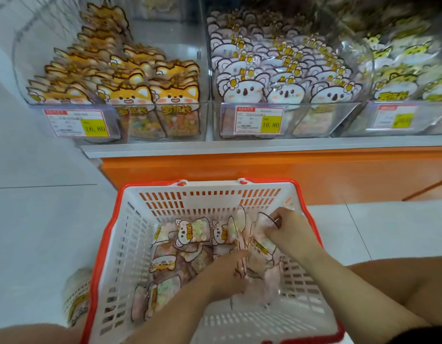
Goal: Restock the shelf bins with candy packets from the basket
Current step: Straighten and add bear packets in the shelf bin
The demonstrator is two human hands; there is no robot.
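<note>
**Both your hands are down inside the basket**

Your left forearm (170,306) crosses the near rim of the basket (210,202) and slants toward its middle. Your left hand (227,271) lies back-up there, its fingers curled down among the packets (242,244). Blur hides whether they grip one.

Your right forearm (321,264) comes in over the basket's right rim, wrist straight. Your right hand (287,227) reaches toward the far right corner, where thumb and fingertips pinch the top edge of a packet (262,227).

Your bare knees flank the basket, the left knee (29,333) by its near left corner and the right knee (401,281) along its right side.
</note>
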